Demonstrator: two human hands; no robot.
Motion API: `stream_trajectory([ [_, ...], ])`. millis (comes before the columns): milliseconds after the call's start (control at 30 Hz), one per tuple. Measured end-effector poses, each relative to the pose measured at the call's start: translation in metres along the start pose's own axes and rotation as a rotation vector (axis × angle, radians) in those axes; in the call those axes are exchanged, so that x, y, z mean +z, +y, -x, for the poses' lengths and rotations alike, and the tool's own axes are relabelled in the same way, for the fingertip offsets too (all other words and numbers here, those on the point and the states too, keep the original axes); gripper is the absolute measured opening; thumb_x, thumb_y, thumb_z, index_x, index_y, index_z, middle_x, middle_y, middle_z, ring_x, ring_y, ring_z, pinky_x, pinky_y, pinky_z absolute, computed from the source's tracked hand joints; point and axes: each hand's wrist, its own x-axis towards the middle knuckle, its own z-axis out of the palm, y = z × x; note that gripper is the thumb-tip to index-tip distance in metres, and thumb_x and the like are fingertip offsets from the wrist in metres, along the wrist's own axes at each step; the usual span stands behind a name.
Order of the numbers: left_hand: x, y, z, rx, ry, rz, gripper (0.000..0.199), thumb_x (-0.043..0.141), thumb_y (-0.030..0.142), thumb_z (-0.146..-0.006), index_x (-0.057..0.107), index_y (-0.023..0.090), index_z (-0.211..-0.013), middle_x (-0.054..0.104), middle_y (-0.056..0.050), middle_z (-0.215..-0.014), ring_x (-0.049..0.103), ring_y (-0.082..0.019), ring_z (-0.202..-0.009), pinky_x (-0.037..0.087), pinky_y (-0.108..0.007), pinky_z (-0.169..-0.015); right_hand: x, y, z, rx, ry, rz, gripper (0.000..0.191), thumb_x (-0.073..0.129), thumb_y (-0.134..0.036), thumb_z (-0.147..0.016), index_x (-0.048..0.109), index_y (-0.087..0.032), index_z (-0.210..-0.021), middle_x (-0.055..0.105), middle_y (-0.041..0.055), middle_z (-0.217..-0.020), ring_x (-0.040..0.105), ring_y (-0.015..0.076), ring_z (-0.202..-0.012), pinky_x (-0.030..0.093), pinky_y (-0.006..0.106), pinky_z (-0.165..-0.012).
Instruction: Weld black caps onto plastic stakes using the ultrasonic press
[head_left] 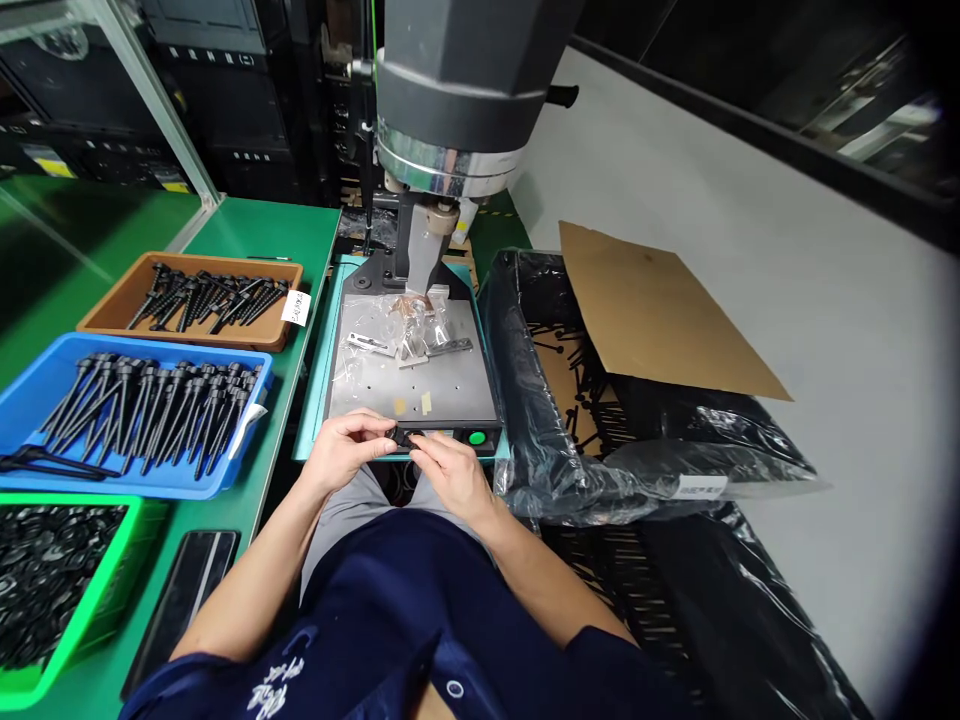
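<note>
My left hand [349,450] and my right hand [452,474] meet at the front edge of the machine's metal base plate [382,395]. A small black part [401,437] sits between them, pinched by the fingers of both hands; its shape is partly hidden. Just right of my right hand is a round green button [477,438]. Behind the hands, a metal fixture [412,345] wrapped in clear plastic stands on the plate, below the machine's tapered tool [426,250].
On the left are a brown tray [97,315] and a blue tray [217,488] of long black parts, a green bin [94,625] of small black pieces, and a dark flat case [180,600]. At right, a plastic-lined box [525,420] sits under cardboard [660,310].
</note>
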Motion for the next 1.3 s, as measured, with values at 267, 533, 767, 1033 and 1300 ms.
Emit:
stream_trajectory([
  [267, 0.011, -0.009, 0.000, 0.090, -0.009, -0.080, 0.021, 0.079, 0.030, -0.072, 0.078, 0.023, -0.093, 0.072, -0.008, -0.094, 0.068, -0.021, -0.085, 0.056, -0.033, -0.073, 0.001, 0.009, -0.001, 0.310, -0.160, -0.370, 0.028, 0.056, -0.038, -0.091, 0.069, -0.017, -0.078, 0.059, -0.0001, -0.066, 0.051, 0.0121, -0.059, 0.038, 0.024, -0.054],
  [533, 0.029, -0.025, 0.005, 0.231, 0.085, -0.292, 0.028, 0.067, 0.030, -0.084, 0.073, 0.025, -0.111, 0.070, -0.009, -0.113, 0.066, -0.023, -0.103, 0.054, -0.038, -0.089, 0.021, 0.022, 0.001, 0.429, -0.053, -0.576, 0.031, 0.057, -0.045, -0.088, 0.065, -0.017, -0.079, 0.052, -0.0030, -0.058, 0.039, 0.0082, -0.046, 0.031, 0.022, -0.045],
  [767, 0.042, -0.034, -0.024, 0.029, 0.090, -0.039, 0.030, 0.076, 0.031, -0.075, 0.075, 0.023, -0.105, 0.064, -0.011, -0.125, 0.062, -0.026, -0.112, 0.047, -0.039, -0.100, 0.020, 0.037, -0.028, 0.440, -0.009, -0.849, 0.044, 0.056, -0.054, -0.088, 0.063, -0.017, -0.111, 0.045, -0.0074, -0.051, 0.035, 0.0069, -0.042, 0.026, 0.019, -0.039],
  [1033, 0.059, -0.055, -0.081, -0.283, 0.183, 0.705, 0.041, 0.080, 0.035, -0.072, 0.068, 0.018, -0.107, 0.066, -0.012, -0.118, 0.065, -0.021, -0.102, 0.053, -0.033, -0.087, 0.014, 0.080, -0.094, 0.487, 0.314, -0.945, 0.042, 0.077, -0.044, -0.067, 0.062, -0.018, -0.095, 0.062, -0.0016, -0.075, 0.052, 0.0088, -0.057, 0.040, 0.021, -0.050],
  [1300, 0.041, -0.035, -0.113, -0.246, 0.478, 1.064, 0.014, 0.072, 0.026, -0.080, 0.064, 0.022, -0.091, 0.069, -0.002, -0.088, 0.068, -0.013, -0.082, 0.056, -0.023, -0.073, 0.020, 0.080, -0.147, 0.380, 0.253, -1.175, 0.038, 0.079, -0.036, -0.067, 0.055, -0.021, -0.093, 0.066, -0.0004, -0.082, 0.058, 0.0108, -0.064, 0.048, 0.024, -0.060],
])
